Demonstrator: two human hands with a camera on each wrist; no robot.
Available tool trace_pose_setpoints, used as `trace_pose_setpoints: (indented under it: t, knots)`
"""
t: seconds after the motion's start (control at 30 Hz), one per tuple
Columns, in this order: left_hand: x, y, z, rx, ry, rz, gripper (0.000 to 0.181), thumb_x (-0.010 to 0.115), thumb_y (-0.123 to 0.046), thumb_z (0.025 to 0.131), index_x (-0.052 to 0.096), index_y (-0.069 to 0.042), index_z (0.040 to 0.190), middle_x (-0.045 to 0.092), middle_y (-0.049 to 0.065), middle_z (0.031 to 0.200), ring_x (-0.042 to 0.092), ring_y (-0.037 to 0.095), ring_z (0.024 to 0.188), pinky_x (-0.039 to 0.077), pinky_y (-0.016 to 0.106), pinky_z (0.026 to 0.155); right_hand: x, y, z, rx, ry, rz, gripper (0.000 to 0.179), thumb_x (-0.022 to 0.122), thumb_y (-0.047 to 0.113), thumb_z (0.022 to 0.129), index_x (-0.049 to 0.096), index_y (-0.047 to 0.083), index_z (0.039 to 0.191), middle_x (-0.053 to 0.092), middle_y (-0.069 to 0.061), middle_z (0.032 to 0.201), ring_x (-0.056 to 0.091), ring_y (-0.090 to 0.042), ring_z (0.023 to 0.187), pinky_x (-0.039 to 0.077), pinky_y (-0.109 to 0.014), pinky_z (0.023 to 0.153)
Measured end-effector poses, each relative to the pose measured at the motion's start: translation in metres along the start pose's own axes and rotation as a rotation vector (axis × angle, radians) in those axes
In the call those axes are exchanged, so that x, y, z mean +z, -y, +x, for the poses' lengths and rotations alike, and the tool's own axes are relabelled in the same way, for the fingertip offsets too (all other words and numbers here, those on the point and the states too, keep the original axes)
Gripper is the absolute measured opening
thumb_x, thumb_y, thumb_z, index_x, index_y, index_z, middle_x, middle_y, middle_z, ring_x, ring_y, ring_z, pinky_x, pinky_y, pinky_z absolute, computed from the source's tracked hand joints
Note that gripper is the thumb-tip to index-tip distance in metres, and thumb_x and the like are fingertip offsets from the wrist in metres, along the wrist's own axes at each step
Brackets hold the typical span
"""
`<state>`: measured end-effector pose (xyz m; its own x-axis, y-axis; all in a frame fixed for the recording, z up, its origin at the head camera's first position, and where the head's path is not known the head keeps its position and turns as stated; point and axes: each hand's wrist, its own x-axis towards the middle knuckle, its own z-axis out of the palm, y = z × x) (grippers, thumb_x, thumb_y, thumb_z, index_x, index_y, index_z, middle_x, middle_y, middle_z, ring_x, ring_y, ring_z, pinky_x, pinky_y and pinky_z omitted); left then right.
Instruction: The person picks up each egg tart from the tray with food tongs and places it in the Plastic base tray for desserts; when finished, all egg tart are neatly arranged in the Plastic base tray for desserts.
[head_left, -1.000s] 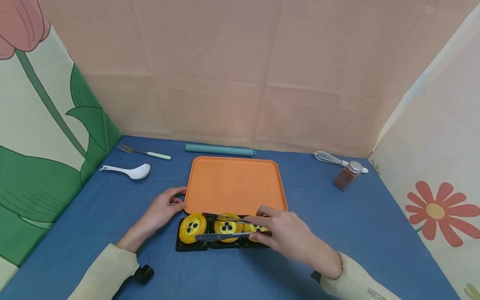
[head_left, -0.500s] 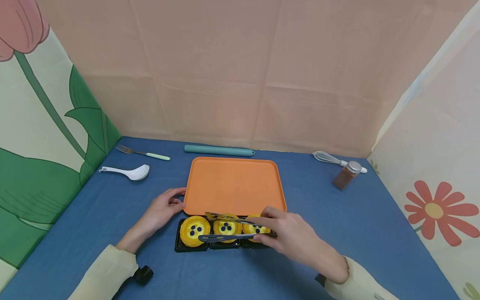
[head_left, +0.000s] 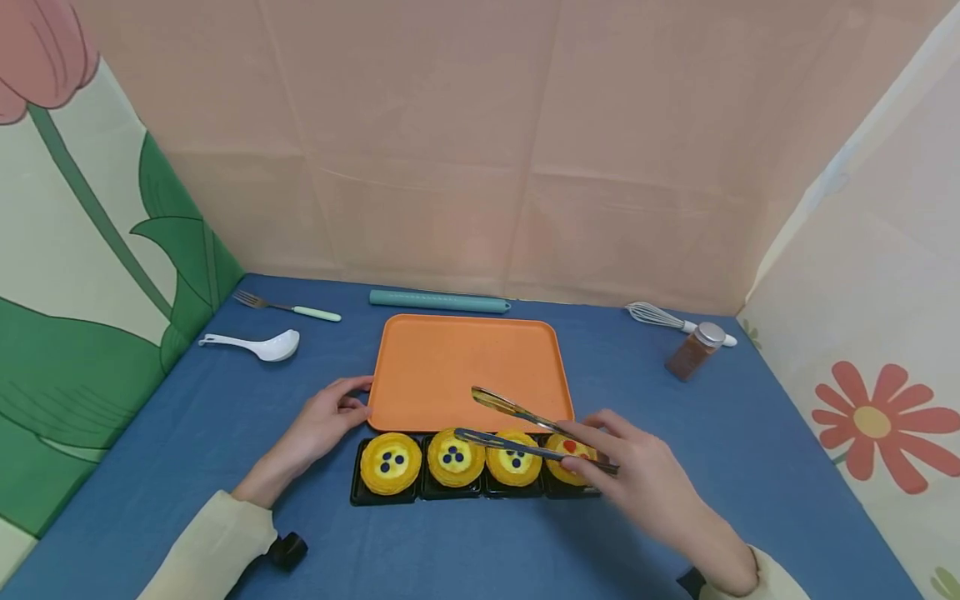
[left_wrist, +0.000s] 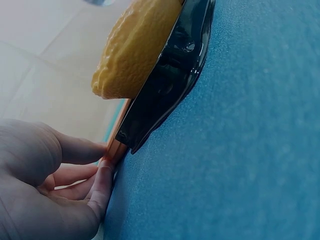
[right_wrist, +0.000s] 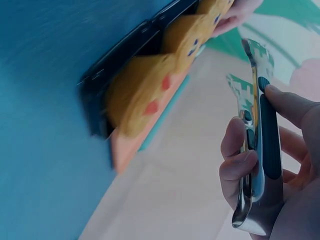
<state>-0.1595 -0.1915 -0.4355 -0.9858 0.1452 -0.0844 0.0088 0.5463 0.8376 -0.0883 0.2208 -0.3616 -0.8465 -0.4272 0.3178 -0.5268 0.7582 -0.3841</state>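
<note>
My left hand (head_left: 328,419) pinches the left rim of the orange tray (head_left: 468,367), thumb above and fingers below in the left wrist view. In my right hand (head_left: 645,475) are metal tongs (head_left: 536,450) with dark grips, their arms apart and nothing between the tips. The tongs slant over the tray's front edge and the right part of a black plastic box (head_left: 384,497). Several yellow egg tarts sit in its row of compartments: the leftmost tart (head_left: 391,464) has dark blue dots, while the rightmost tart (right_wrist: 142,95) carries red pieces and is partly behind the tongs.
Behind the tray lies a teal rolling pin (head_left: 438,301). To the left are a fork (head_left: 288,306) and a white ladle (head_left: 262,342). At the right, a whisk (head_left: 656,315) lies behind a silver-lidded spice jar (head_left: 693,352). Printed cloth walls enclose the table.
My right hand has moved right with the tongs, whose tips have risen from over the left tarts to over the tray's front, uncovering the red-topped tart. My left hand has stayed put.
</note>
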Motion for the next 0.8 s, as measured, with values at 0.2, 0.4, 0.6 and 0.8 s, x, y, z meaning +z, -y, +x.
trace_pose_setpoints:
  t: [0.2, 0.4, 0.6, 0.8]
  knots:
    - [0.000, 0.001, 0.001, -0.008, -0.003, 0.005, 0.052, 0.063, -0.010, 0.101, 0.047, -0.001, 0.149, 0.051, 0.019, 0.141, 0.058, 0.026, 0.104, 0.049, 0.044, 0.091, -0.009, -0.025, -0.017, 0.124, -0.026, -0.034, 0.042, 0.084, 0.021, 0.084, 0.074, 0.024, 0.125, 0.059, 0.013, 0.100, 0.050, 0.000, 0.067, 0.043, -0.022, 0.052]
    - [0.000, 0.002, 0.002, -0.009, -0.002, 0.014, 0.052, 0.062, -0.010, 0.101, 0.047, -0.001, 0.149, 0.051, 0.019, 0.141, 0.058, 0.027, 0.105, 0.048, 0.044, 0.091, -0.017, -0.058, -0.036, 0.178, -0.093, -0.104, 0.040, 0.084, 0.021, 0.084, 0.075, 0.020, 0.123, 0.060, 0.010, 0.096, 0.049, -0.003, 0.067, 0.043, -0.023, 0.052]
    - [0.000, 0.001, 0.001, -0.004, -0.004, 0.016, 0.051, 0.063, -0.010, 0.100, 0.047, 0.000, 0.148, 0.051, 0.019, 0.140, 0.058, 0.027, 0.104, 0.049, 0.044, 0.091, -0.024, -0.091, -0.050, 0.244, -0.095, -0.181, 0.039, 0.083, 0.023, 0.086, 0.075, 0.014, 0.123, 0.062, 0.005, 0.093, 0.050, -0.004, 0.066, 0.043, -0.025, 0.051]
    - [0.000, 0.003, 0.003, 0.002, -0.002, 0.020, 0.051, 0.063, -0.010, 0.100, 0.047, -0.001, 0.148, 0.052, 0.018, 0.139, 0.058, 0.026, 0.103, 0.049, 0.044, 0.091, -0.025, -0.115, -0.056, 0.340, -0.030, -0.231, 0.041, 0.081, 0.027, 0.087, 0.074, 0.010, 0.124, 0.062, -0.001, 0.092, 0.049, -0.012, 0.065, 0.040, -0.028, 0.050]
